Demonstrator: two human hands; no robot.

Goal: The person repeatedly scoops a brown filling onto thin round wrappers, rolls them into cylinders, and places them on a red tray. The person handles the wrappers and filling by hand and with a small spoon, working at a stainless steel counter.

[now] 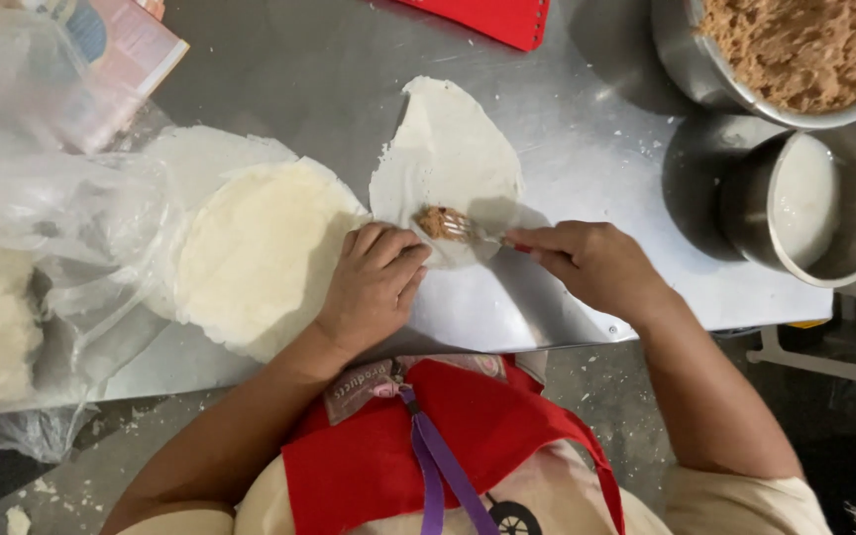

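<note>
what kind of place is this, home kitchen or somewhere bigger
Probably a commercial food-prep kitchen: a steel worktable, a stack of thin wrappers, and a large metal bowl of brown filling. The right hand forks filling onto one wrapper.

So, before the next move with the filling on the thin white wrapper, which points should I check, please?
1. Thin white round wrapper lies flat on the steel table: ok.
2. Brown filling sits near the wrapper's near edge: ok.
3. Left hand presses on that near edge beside the filling: ok.
4. Right hand holds the metal fork with its tines at the filling: ok.
5. Filling fully off the fork: cannot tell.
6. Steel bowl of brown filling and steel pot of white liquid within reach on the right: ok.
</note>
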